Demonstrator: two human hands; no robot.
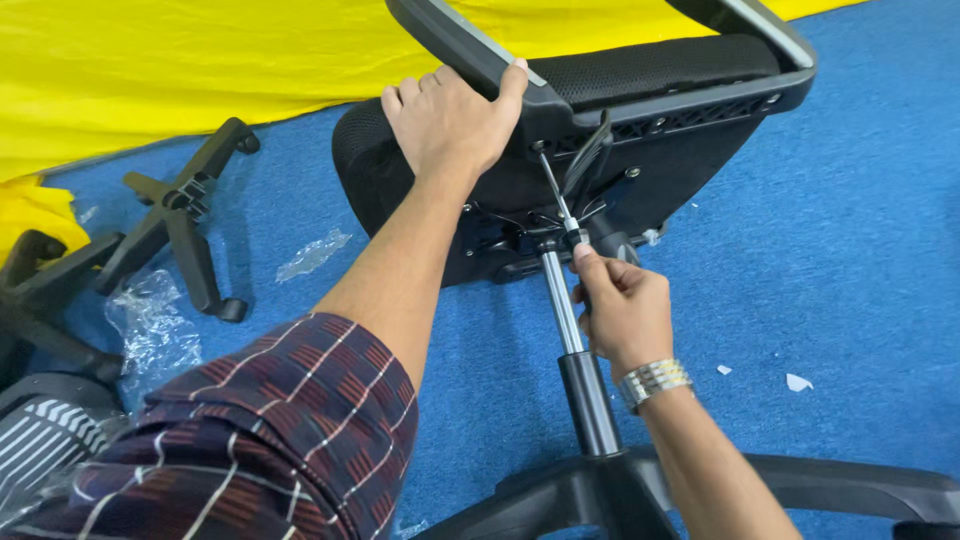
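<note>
Office chair assembly on blue carpet (pixel 850 250).
Left hand (pixel 445 120) fingers clamped on armrest (pixel 480 55) — right hand (pixel 625 310) fingers closed around gas lift cylinder (pixel 560 300), under the tilted seat (pixel 640 130).

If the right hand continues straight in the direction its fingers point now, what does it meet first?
The right hand points up along the gas lift cylinder, so it would probably meet the black mechanism under the chair seat first; depth is hard to judge.

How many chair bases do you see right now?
2. One base at bottom centre, with the gas cylinder standing in it; a spare base lying on the carpet at left. Others may be hidden.
</note>
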